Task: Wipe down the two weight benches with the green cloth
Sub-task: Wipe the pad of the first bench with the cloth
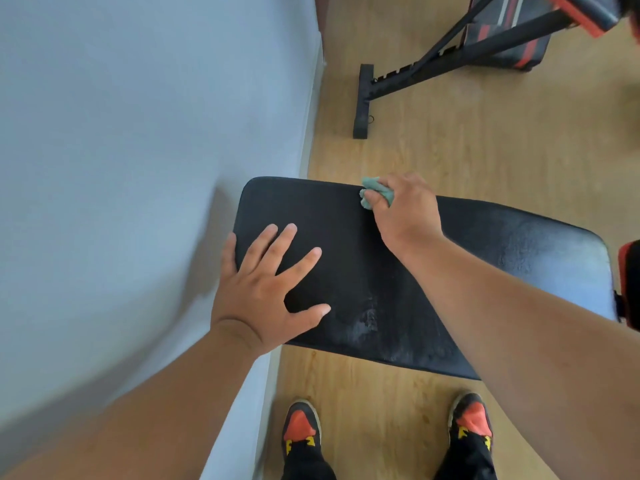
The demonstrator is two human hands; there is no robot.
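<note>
A black padded weight bench (485, 271) runs across the middle of the view, its left end near the wall. My left hand (266, 289) lies flat on the bench's left end with fingers spread. My right hand (405, 209) grips a bunched green cloth (372, 192) and holds it against the bench's far edge. Pale dusty smears show on the pad near its front edge and toward the right. A second bench (502, 39), black with red stripes, stands at the top right on a black metal frame.
A grey-white wall (138, 168) fills the left side, close to the bench end. The floor (450, 150) is light wood. The second bench's black foot bar (363, 102) lies on the floor beyond. My two feet (388, 434) in black and orange shoes stand before the bench.
</note>
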